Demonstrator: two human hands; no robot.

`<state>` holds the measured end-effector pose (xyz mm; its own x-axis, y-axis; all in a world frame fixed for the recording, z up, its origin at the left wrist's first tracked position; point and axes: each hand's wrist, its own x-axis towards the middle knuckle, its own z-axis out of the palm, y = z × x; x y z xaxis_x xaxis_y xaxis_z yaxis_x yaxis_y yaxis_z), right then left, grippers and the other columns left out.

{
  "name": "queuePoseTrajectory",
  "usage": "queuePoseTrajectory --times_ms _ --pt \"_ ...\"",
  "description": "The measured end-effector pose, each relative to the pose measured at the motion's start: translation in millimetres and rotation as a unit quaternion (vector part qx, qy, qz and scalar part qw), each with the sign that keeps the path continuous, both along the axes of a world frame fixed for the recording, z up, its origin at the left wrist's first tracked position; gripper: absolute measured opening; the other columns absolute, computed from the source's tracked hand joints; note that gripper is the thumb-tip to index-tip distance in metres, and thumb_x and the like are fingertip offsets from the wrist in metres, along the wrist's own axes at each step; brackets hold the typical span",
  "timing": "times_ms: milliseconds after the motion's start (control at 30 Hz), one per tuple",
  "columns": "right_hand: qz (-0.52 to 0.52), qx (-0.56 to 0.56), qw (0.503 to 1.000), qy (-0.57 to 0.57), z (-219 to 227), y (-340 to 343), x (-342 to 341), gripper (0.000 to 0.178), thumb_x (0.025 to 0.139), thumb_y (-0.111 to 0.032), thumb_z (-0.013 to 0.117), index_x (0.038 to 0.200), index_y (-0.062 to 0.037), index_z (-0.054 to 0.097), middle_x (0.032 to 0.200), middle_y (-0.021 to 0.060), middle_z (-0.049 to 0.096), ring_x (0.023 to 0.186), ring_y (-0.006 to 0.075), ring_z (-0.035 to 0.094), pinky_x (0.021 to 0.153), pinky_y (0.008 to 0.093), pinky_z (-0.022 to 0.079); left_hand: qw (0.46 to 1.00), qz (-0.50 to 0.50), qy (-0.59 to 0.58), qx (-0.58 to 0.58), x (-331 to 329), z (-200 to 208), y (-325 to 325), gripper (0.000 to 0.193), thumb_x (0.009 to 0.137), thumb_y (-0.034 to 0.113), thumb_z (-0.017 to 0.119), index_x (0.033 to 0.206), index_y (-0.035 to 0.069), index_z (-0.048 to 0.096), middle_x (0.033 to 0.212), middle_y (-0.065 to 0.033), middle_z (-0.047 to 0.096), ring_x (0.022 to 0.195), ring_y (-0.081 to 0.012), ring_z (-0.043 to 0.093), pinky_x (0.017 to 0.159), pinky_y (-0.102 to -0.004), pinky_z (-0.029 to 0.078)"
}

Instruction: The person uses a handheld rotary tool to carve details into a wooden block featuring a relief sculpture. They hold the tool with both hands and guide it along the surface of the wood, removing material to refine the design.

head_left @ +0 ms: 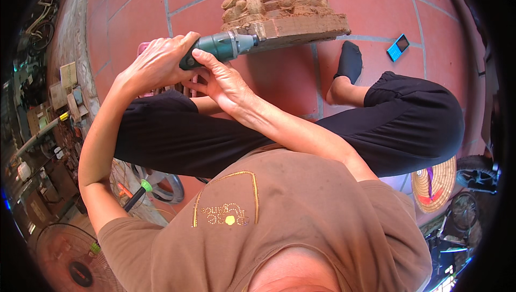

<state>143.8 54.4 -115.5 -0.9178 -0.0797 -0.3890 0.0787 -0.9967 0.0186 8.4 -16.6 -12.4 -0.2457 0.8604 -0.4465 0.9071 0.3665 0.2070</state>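
Green power tool [217, 47] (metal-nosed) meets carved wooden block [279, 1].

Both hands, left hand [158, 61] and right hand [223, 79], around a green rotary tool [220, 46] against a carved wooden block [279, 1].

1. The wooden carving [277, 1] was cut off by the top edge; only its lower part and base showed.
2. The tip of the green power tool [220, 47] was hidden against the carving's base.
3. The left hand [158, 63] covered the tool's rear, and its fingers wrapped out of sight.
4. The pink object [142, 49] behind that hand was mostly hidden.
5. The clutter [51, 125] at the left rim was too warped to identify.
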Motion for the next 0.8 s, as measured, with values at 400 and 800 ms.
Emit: queuePoseTrajectory --times_ms 400,800 --pt "-0.009 0.006 1.0 -0.014 5.0 0.4 -2.1 0.034 0.088 -0.019 0.076 0.115 -0.0122 0.058 0.11 0.0007 0.062 0.11 0.0148 0.057 0.098 0.0539 0.049 1.0 0.006 0.005 0.005 -1.0 3.4 -0.8 0.054 0.071 0.018 0.076 0.116 0.0 0.051 0.092 -0.0249 0.066 0.086 -0.042 0.065 0.075 -0.0474 0.051" --pt "-0.009 0.003 1.0 -0.004 1.2 1.5 -3.6 0.034 0.087 -0.02 0.077 0.115 -0.0119 0.059 0.109 0.0007 0.063 0.108 0.0145 0.059 0.095 0.0503 0.051 1.0 0.003 0.017 -0.011 1.0 4.6 4.4 0.052 0.069 0.016 0.076 0.111 0.0 0.051 0.09 -0.0229 0.066 0.086 -0.0418 0.065 0.076 -0.0478 0.052"
